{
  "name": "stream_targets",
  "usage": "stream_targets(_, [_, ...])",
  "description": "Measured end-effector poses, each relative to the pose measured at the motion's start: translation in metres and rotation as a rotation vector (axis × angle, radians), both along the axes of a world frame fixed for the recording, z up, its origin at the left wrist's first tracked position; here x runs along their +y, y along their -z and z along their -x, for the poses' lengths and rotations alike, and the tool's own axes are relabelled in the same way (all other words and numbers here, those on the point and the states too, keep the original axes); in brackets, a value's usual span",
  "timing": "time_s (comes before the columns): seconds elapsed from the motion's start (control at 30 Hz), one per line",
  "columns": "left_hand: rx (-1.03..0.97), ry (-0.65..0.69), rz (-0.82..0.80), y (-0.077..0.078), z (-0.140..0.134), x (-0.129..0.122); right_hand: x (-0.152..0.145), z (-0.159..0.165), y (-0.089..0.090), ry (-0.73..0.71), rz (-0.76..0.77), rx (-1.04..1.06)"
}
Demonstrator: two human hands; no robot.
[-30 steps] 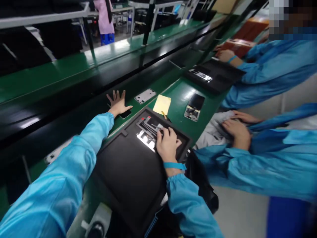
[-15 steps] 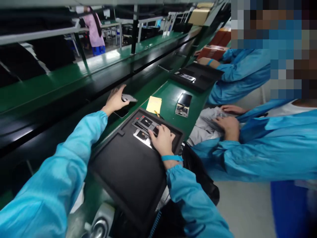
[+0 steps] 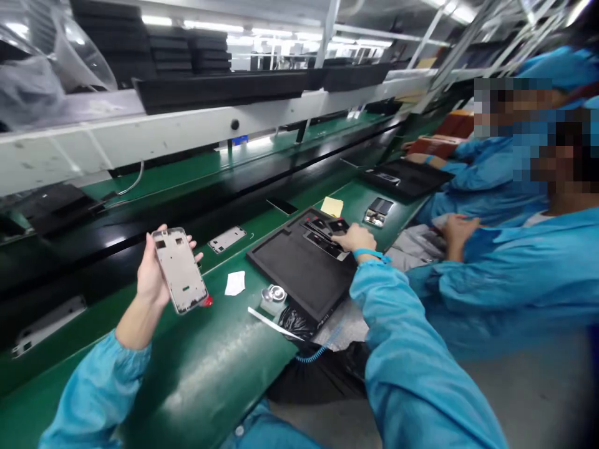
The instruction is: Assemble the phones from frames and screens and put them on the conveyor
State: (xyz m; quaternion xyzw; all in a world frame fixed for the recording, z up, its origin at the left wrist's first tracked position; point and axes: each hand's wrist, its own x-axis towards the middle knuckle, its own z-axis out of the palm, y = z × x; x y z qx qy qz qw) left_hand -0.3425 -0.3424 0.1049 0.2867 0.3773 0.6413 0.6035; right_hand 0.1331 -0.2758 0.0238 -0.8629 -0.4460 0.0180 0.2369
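Note:
My left hand [image 3: 152, 271] is closed around a pale grey phone frame [image 3: 181, 268], held upright with its cut-outs facing me. A small red tab [image 3: 206, 301] sticks out at its lower right corner. On the black foam tray [image 3: 294, 268], my right hand [image 3: 354, 238] has its fingers bent round a dark phone part [image 3: 337, 226] with a red mark; the fingertips are partly hidden. Beside that part, more thin phone pieces [image 3: 322, 244] lie in the tray.
Along the belt lie another phone frame [image 3: 227, 239], a dark phone [image 3: 282, 206] and a frame [image 3: 49, 324] at far left. White paper [image 3: 234, 283], a small round-topped dispenser [image 3: 274, 298], a yellow note [image 3: 332, 206] and an opened phone [image 3: 378, 212] sit on the green bench. Co-workers sit at right.
My left hand has come back from the belt beyond the tray, bringing the phone frame towards me on the left. The view has swung left and up. My right hand stays at the tray.

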Motion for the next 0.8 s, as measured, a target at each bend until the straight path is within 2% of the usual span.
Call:
stream_targets(0.1, [-0.107,0.071,0.091,-0.002,0.015,-0.042,-0.032,0.033,-0.029,-0.092,-0.156,-0.011])
stream_targets(0.2, [-0.136,0.339,0.039,0.005,0.017,-0.074,-0.087,0.093,-0.046,-0.295,-0.457,0.049])
stream_targets(0.27, [-0.173,0.555,-0.026,0.013,0.014,-0.091,-0.129,0.149,-0.046,-0.428,-0.535,0.116])
stream_targets(0.33, [-0.222,0.733,-0.060,0.023,0.011,-0.104,-0.165,0.209,-0.037,-0.528,-0.588,0.182])
stream_targets(0.43, [-0.235,0.867,-0.060,0.035,0.012,-0.112,-0.197,0.280,-0.016,-0.701,-0.525,0.306])
stream_targets(0.5, [-0.174,0.861,-0.059,0.041,0.019,-0.109,-0.205,0.300,-0.007,-0.857,-0.398,0.398])
stream_targets(0.57, [-0.054,0.799,-0.103,0.045,0.030,-0.104,-0.207,0.302,-0.006,-1.022,-0.308,0.475])
stream_targets(0.63, [0.094,0.721,-0.199,0.047,0.042,-0.099,-0.203,0.298,-0.015,-1.143,-0.335,0.559])
stream_targets(0.7, [0.225,0.663,-0.311,0.046,0.052,-0.096,-0.197,0.300,-0.027,-1.154,-0.456,0.649])
stream_targets(0.8, [0.352,0.600,-0.437,0.043,0.058,-0.098,-0.185,0.324,-0.040,-1.024,-0.637,0.730])
